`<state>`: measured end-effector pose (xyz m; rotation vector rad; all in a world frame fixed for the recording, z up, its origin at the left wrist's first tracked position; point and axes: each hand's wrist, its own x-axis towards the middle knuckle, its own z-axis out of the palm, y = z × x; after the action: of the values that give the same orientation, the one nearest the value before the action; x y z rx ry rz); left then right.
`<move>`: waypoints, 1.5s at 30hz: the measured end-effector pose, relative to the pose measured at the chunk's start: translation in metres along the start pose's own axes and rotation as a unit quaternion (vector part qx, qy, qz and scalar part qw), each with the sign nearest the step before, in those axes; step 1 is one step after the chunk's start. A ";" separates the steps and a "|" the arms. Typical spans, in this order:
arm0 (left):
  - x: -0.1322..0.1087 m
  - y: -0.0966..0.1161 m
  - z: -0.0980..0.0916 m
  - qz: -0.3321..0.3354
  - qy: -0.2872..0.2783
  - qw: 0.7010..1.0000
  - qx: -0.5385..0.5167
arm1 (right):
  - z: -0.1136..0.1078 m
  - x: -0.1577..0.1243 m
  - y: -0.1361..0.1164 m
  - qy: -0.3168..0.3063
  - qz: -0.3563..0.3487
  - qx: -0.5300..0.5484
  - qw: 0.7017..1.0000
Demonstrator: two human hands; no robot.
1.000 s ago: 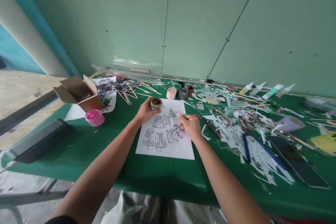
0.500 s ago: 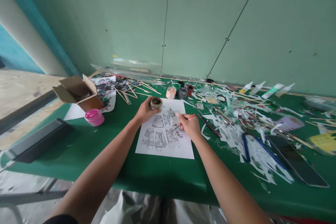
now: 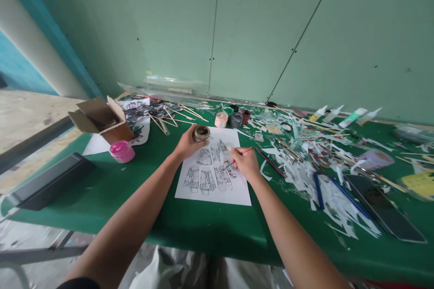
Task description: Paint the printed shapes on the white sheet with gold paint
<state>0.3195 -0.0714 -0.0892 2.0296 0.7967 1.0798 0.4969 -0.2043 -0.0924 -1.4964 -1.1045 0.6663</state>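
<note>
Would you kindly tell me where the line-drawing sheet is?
The sheet lies centrally in the head view, left hand at its upper left, right hand at its right.

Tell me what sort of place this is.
Probably a craft workspace: the right hand holds a brush over a sheet of drawings, paint jars stand beyond it, and paper scraps litter the green table.

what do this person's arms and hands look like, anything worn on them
The left hand and right hand are ungloved, the forearms bare, with no watch or bracelet showing. A black sleeve edge shows on the left arm.
</note>
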 end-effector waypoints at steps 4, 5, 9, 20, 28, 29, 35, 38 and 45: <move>0.000 0.000 0.000 0.001 -0.001 1.000 -0.002 | 0.000 0.000 -0.001 -0.004 0.003 0.004 1.000; 0.000 0.000 0.000 0.001 -0.001 1.000 -0.003 | -0.001 0.000 -0.001 -0.004 0.002 0.003 1.000; 0.000 -0.001 0.000 -0.002 0.000 1.000 -0.004 | -0.002 0.001 -0.001 0.006 0.004 0.006 1.000; 0.000 -0.003 0.000 -0.001 -0.004 1.000 -0.005 | -0.001 0.001 0.000 0.008 -0.001 0.003 1.000; 0.000 -0.003 0.000 0.002 -0.004 1.000 -0.006 | -0.002 0.001 0.001 -0.005 -0.003 0.008 1.000; 0.000 -0.004 0.000 0.002 -0.005 1.000 -0.007 | -0.002 0.001 0.001 -0.002 -0.003 0.006 1.000; 0.001 -0.006 0.000 0.007 -0.004 1.000 -0.011 | -0.002 0.001 0.001 -0.001 0.014 0.024 1.000; 0.001 -0.004 0.000 0.005 -0.003 1.000 -0.007 | -0.002 0.001 0.001 -0.014 0.006 0.019 1.000; 0.001 -0.005 0.001 0.000 -0.007 1.000 -0.015 | -0.002 0.001 0.001 0.005 0.014 0.019 1.000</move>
<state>0.3193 -0.0682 -0.0932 2.0094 0.7692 1.0699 0.4994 -0.2037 -0.0928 -1.4834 -1.0600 0.6948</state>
